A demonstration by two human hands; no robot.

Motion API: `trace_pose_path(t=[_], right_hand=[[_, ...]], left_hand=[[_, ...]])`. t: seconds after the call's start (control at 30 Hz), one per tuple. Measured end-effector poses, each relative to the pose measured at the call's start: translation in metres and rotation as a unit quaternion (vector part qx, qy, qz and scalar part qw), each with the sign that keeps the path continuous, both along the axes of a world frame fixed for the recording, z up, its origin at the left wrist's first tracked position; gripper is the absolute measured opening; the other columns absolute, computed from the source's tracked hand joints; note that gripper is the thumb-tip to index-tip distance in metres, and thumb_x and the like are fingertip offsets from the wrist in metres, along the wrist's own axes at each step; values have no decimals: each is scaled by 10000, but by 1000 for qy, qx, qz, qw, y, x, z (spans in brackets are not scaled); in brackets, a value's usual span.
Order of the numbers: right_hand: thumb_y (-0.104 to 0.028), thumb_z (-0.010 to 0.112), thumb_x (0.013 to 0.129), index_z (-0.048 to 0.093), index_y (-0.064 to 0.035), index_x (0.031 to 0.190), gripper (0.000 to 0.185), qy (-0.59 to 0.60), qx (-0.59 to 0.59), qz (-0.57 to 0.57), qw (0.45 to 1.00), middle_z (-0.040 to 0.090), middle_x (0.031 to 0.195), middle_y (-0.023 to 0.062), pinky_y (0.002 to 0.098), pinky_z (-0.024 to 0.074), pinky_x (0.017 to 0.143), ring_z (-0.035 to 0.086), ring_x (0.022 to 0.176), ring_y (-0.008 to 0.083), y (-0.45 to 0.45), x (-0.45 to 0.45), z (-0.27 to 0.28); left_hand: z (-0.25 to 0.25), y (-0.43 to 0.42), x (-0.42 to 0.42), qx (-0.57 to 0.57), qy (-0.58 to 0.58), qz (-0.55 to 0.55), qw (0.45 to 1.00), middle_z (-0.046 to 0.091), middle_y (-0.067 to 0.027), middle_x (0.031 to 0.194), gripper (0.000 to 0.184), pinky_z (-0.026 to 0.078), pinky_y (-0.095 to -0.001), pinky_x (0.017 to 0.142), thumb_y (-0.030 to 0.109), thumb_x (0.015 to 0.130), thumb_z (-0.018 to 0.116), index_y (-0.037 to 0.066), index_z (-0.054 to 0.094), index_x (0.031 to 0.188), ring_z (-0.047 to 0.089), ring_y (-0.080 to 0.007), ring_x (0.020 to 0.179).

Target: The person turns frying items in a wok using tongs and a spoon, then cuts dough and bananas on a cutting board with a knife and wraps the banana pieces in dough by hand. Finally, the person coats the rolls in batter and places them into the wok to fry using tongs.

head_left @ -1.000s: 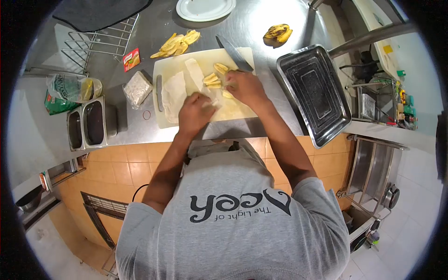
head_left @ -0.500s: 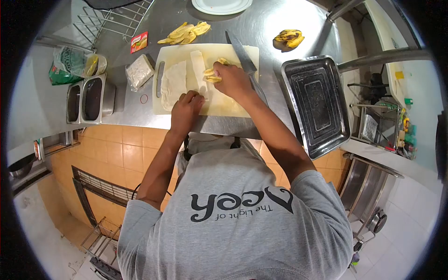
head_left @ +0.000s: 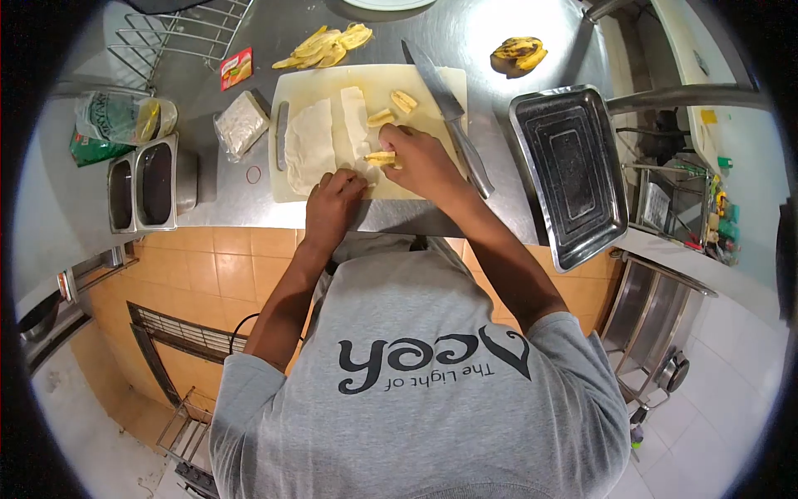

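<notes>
My right hand (head_left: 422,162) pinches a piece of banana (head_left: 380,158) over the near part of a narrow pastry strip (head_left: 354,116). At the strip's near end, my left hand (head_left: 335,195) has its fingers curled and closed on the dough; the fingertips are partly hidden. Left of the strip lies a wider pastry sheet (head_left: 309,145). Both rest on a pale cutting board (head_left: 416,188). Two more banana pieces, one farther back (head_left: 404,101) and one beside the strip (head_left: 381,117), lie beyond my right hand. A large knife (head_left: 436,81) lies along the board's right side.
Banana peels (head_left: 324,47) lie behind the board, and a dark-spotted banana (head_left: 521,54) sits back right. A black metal tray (head_left: 569,175) stands at right. To the left are a wrapped pastry block (head_left: 241,125), a red packet (head_left: 236,69), a rubber band (head_left: 253,174) and metal containers (head_left: 156,183).
My right hand has drawn back toward me, with one banana piece in its fingers; two pieces now show on the board. My left hand stays at the strip's near end. The view shifted slightly.
</notes>
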State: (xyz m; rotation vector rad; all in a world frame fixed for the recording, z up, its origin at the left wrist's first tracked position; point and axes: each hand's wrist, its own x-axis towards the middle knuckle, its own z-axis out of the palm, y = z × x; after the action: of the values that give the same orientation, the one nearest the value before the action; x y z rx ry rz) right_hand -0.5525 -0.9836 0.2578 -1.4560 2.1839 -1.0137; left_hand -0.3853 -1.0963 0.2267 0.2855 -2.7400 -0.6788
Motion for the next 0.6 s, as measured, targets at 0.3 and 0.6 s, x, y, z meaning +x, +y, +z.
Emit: trace_pose_path(t=[0.3,0.6], right_hand=[[-30,655,678,435,-44,879,298,-23,8,13,1000,540,811,167,434,452,666,560,786,378,6,20,0],[-26,673,669,455,-62,881,307,-5,-14,24,1000,539,844,134,402,448,679,549,826,339,4,26,-9]], left_hand=[[-2,1,9,-2,12,15,1000,555,-30,929,192,431,-356,655,110,716,685,91,632,900,530,-228,798],[5,4,18,6,52,71,996,555,-32,921,258,408,-351,658,142,670,742,95,627,897,513,-239,780]])
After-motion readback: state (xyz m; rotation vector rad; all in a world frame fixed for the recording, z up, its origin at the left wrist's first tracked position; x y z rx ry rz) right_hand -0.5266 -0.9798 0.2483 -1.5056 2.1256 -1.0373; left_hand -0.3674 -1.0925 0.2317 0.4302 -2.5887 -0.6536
